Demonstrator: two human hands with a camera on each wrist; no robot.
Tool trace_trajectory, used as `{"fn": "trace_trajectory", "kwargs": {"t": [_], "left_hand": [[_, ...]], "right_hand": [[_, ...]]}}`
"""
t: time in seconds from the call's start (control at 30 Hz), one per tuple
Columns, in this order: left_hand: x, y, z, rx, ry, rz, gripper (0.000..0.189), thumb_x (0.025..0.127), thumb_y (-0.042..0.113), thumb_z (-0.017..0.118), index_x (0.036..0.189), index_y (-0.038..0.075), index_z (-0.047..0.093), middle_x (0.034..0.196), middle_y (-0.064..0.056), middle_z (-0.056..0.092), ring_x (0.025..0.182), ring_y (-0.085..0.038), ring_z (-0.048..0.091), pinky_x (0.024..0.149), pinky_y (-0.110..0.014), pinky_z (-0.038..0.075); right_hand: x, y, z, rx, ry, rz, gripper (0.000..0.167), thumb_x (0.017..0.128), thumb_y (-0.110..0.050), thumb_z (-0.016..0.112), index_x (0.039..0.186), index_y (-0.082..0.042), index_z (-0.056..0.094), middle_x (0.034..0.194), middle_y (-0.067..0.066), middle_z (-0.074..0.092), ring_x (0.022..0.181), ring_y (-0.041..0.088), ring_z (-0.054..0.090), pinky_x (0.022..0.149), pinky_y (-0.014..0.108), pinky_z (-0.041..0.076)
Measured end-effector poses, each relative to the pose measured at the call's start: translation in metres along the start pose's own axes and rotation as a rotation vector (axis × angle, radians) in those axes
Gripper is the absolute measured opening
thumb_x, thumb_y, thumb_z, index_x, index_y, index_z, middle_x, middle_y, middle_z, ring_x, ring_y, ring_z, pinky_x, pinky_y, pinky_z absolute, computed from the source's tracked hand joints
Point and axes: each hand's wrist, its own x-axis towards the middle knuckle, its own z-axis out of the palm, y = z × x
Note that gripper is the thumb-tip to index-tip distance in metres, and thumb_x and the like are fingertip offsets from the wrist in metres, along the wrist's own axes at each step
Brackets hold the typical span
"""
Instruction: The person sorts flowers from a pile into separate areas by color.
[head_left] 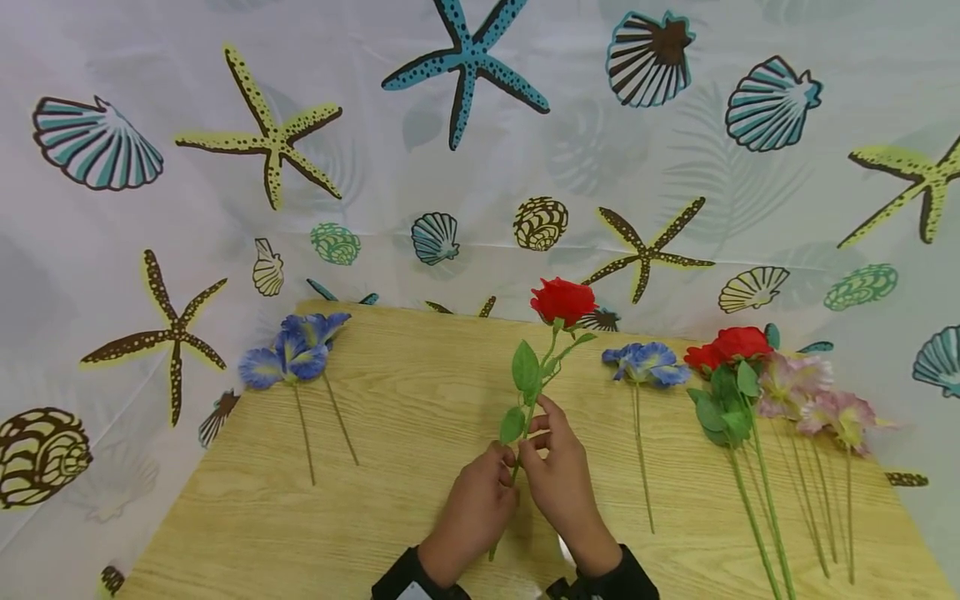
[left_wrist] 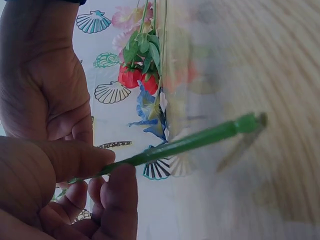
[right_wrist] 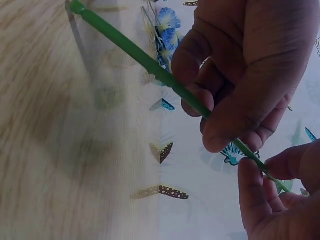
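Observation:
A red artificial rose (head_left: 564,302) with green leaves stands tilted over the table's middle, bloom up. My left hand (head_left: 476,508) pinches its green stem (left_wrist: 190,144) between thumb and fingers, low down. Higher up, just under the leaves, the right hand (head_left: 561,479) holds the same stem with thumb and fingertips. Both hands are close together. Below the left hand, the bare stem end points down close over the wood, as the left wrist view shows. In the right wrist view, the left hand (right_wrist: 260,65) partly covers the stem's middle.
On the wooden table (head_left: 420,375), two blue flowers (head_left: 294,350) lie at left. One blue flower (head_left: 647,364) lies right of the hands. Farther right are red roses (head_left: 731,346) and pink flowers (head_left: 840,417), stems toward me. A shell-and-starfish patterned cloth (head_left: 360,50) hangs behind.

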Motion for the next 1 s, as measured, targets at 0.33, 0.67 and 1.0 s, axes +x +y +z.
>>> {"fn": "trace_trajectory", "kwargs": {"t": [0.33, 0.67, 1.0], "left_hand": [[-0.01, -0.017, -0.005, 0.467, -0.051, 0.119, 0.086, 0.075, 0.041, 0.074, 0.146, 0.018, 0.031, 0.146, -0.021, 0.021, 0.133, -0.045, 0.012, 0.094, -0.061, 0.029], [-0.001, -0.049, -0.029, 0.729, 0.089, 0.117, 0.087, 0.076, 0.054, 0.068, 0.147, 0.025, 0.026, 0.151, -0.021, 0.005, 0.135, -0.047, -0.003, 0.095, -0.069, 0.019], [0.002, -0.073, -0.061, 0.84, 0.137, 0.089, 0.083, 0.075, 0.058, 0.067, 0.144, 0.024, 0.036, 0.151, -0.022, 0.006, 0.134, -0.048, 0.0, 0.094, -0.069, 0.02]], "right_hand": [[0.001, 0.009, -0.014, -0.013, 0.019, 0.013, 0.054, 0.093, -0.007, 0.047, 0.143, -0.02, 0.032, 0.108, 0.003, 0.051, 0.078, 0.016, 0.058, 0.049, 0.03, 0.045], [0.006, 0.023, -0.041, -0.119, 0.057, 0.055, 0.056, 0.09, -0.006, 0.049, 0.143, -0.019, 0.034, 0.103, 0.005, 0.054, 0.077, 0.018, 0.059, 0.043, 0.03, 0.042], [0.007, 0.037, -0.108, -0.283, 0.054, 0.111, 0.057, 0.092, -0.005, 0.044, 0.146, -0.011, 0.027, 0.109, 0.014, 0.053, 0.058, 0.018, 0.053, 0.041, 0.031, 0.038]]}}
